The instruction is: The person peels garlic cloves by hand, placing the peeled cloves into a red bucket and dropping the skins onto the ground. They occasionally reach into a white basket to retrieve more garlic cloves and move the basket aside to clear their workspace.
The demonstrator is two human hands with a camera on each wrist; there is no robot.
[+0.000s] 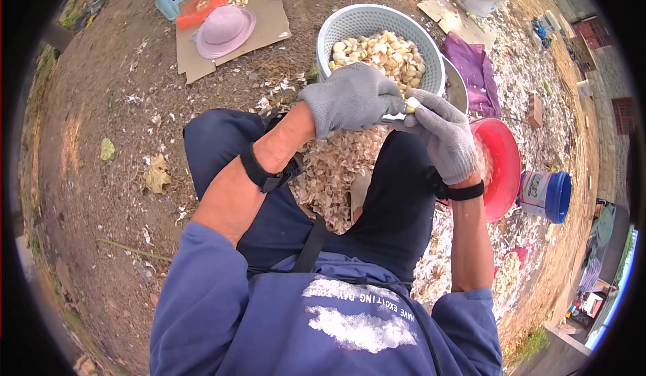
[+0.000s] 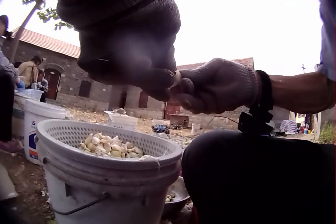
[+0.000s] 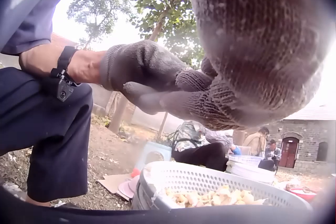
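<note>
Both hands wear grey gloves and meet over the near rim of a grey perforated basket (image 1: 327,45) heaped with garlic cloves (image 1: 393,54). Between the fingertips shows one pale garlic clove (image 1: 411,105). My right hand (image 1: 444,133) pinches it between thumb and fingers. From the other side, my left hand (image 1: 353,100) has its curled fingertips on the same clove, its thumb partly hidden. In the left wrist view the basket (image 2: 52,136) sits on a white bucket (image 2: 100,195). My left hand (image 3: 152,71) and right hand (image 3: 262,50) overlap above it in the right wrist view.
Garlic skins (image 1: 330,174) lie heaped between the knees. At the right stand a red basin (image 1: 501,167) and a blue-and-white bucket (image 1: 555,197). A metal bowl (image 1: 457,83) sits beside the basket. A pink hat (image 1: 224,31) lies on cardboard. Other people (image 3: 255,142) sit farther off.
</note>
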